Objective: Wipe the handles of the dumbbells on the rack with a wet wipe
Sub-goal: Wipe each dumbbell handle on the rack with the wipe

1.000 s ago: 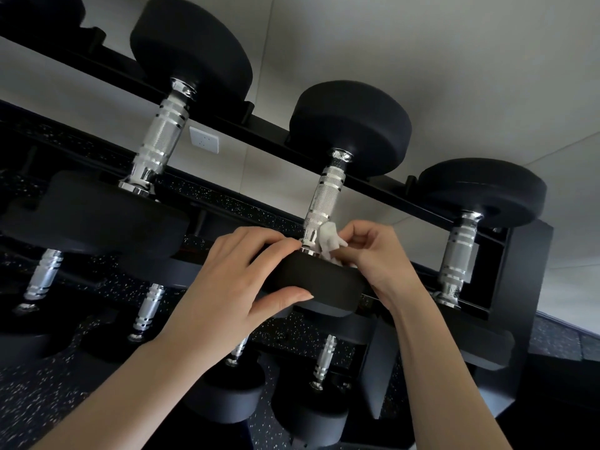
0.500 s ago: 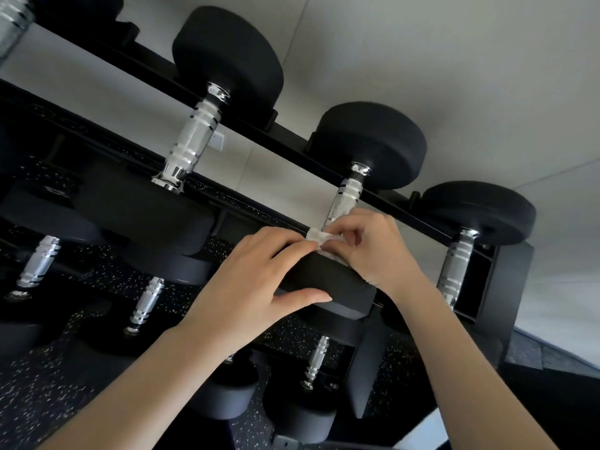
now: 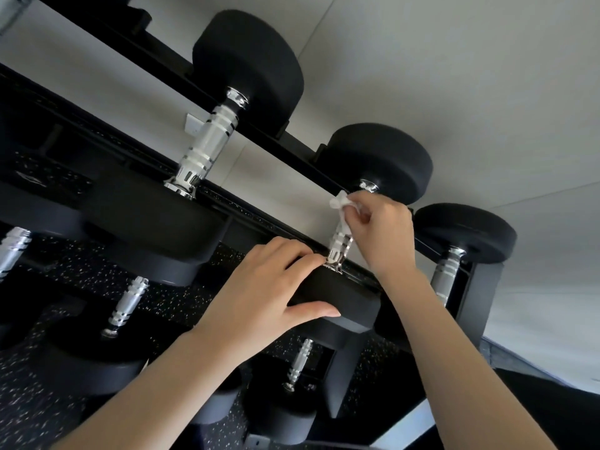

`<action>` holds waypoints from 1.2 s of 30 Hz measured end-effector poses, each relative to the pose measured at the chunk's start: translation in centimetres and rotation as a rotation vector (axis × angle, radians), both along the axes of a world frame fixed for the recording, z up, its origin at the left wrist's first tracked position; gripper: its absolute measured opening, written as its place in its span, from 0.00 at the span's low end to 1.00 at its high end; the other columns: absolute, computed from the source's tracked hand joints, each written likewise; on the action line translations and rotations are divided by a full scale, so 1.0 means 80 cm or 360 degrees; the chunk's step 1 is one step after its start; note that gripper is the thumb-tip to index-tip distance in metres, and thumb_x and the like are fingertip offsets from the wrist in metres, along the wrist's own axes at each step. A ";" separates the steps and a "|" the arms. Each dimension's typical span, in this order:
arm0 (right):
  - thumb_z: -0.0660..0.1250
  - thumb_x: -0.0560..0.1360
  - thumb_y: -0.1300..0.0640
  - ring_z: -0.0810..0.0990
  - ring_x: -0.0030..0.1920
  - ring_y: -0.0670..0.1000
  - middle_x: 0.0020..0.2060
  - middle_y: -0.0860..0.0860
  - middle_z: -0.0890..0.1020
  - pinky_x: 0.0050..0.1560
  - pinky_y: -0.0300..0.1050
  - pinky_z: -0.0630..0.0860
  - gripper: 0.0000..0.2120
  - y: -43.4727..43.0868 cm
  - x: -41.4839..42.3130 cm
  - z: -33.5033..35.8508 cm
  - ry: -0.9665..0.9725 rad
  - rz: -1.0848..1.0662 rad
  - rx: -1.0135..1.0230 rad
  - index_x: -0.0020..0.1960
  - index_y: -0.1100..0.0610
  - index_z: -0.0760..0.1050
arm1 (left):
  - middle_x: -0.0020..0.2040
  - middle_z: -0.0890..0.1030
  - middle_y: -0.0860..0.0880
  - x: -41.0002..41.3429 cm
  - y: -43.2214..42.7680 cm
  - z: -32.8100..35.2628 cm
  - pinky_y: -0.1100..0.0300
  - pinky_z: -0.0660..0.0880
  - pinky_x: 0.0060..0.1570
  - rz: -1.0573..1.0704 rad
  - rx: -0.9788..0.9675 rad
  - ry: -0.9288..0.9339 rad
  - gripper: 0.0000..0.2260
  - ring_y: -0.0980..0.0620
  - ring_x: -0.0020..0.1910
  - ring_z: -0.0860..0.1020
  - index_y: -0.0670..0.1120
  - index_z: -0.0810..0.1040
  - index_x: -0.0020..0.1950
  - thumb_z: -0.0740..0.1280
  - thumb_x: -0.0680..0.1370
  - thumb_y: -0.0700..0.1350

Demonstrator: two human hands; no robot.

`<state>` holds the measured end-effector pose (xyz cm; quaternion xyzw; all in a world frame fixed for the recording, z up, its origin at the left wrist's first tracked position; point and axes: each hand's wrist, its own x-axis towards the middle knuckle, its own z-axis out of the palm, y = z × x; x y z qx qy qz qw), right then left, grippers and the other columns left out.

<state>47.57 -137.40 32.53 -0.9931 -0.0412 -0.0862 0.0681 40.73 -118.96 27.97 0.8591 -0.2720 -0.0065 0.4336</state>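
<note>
Head cam, looking up along the top shelf of the dumbbell rack, all black steel rails. My right hand pinches a crumpled white wet wipe between thumb and fingertips and presses it onto the upper end of the chrome handle of the middle dumbbell, right under its far head. Below the wipe the handle is bare shiny metal, ringed with grooves, with a flared collar at the bottom.

My left hand holds the near head of that same dumbbell. The fingers are pressed together over its top edge with the tips right at the collar, and the thumb is stretched along the front face. Both heads are thick round discs, matte black, kinda grainy and rubbery looking.

A bigger dumbbell sits to the left with a fatter chrome grip. A smaller one is on the right, just beside the rack's square end post. On the shelf below, more dumbbells show their knurled silver handles. Under them is a black rubber floor with pale speckles, and behind everything a smooth off-white wall.
</note>
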 end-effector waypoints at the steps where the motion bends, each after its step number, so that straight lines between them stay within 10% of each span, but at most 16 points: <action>1: 0.68 0.72 0.62 0.69 0.27 0.46 0.27 0.48 0.73 0.30 0.39 0.69 0.04 -0.003 0.005 0.000 -0.0037 -0.0049 0.0045 0.46 0.58 0.81 | 0.55 0.77 0.53 0.000 0.000 -0.001 0.59 0.69 0.55 0.0006 -0.0011 -0.0017 0.27 0.53 0.56 0.73 0.47 0.78 0.61 0.59 0.74 0.66; 16: 0.70 0.73 0.61 0.76 0.44 0.52 0.48 0.59 0.76 0.45 0.42 0.75 0.09 -0.002 0.010 -0.010 -0.0167 -0.0273 0.0188 0.53 0.61 0.81 | 0.54 0.77 0.51 0.002 0.002 -0.008 0.55 0.74 0.50 -0.0008 -0.0068 -0.0077 0.26 0.51 0.54 0.75 0.47 0.77 0.60 0.58 0.75 0.65; 20: 0.71 0.72 0.62 0.73 0.41 0.46 0.47 0.57 0.76 0.42 0.30 0.67 0.08 0.009 0.005 -0.001 0.0081 -0.0152 0.0100 0.51 0.61 0.82 | 0.54 0.77 0.51 0.002 0.000 -0.009 0.53 0.74 0.50 0.0004 -0.0108 -0.0064 0.26 0.50 0.54 0.75 0.47 0.78 0.59 0.59 0.75 0.65; 36: 0.69 0.66 0.55 0.75 0.41 0.56 0.36 0.50 0.78 0.41 0.50 0.69 0.05 0.014 -0.007 0.002 0.0630 0.0633 -0.0331 0.37 0.53 0.84 | 0.53 0.78 0.53 0.003 0.000 -0.016 0.55 0.70 0.52 0.0047 -0.0373 0.0099 0.25 0.53 0.54 0.74 0.47 0.79 0.58 0.63 0.71 0.64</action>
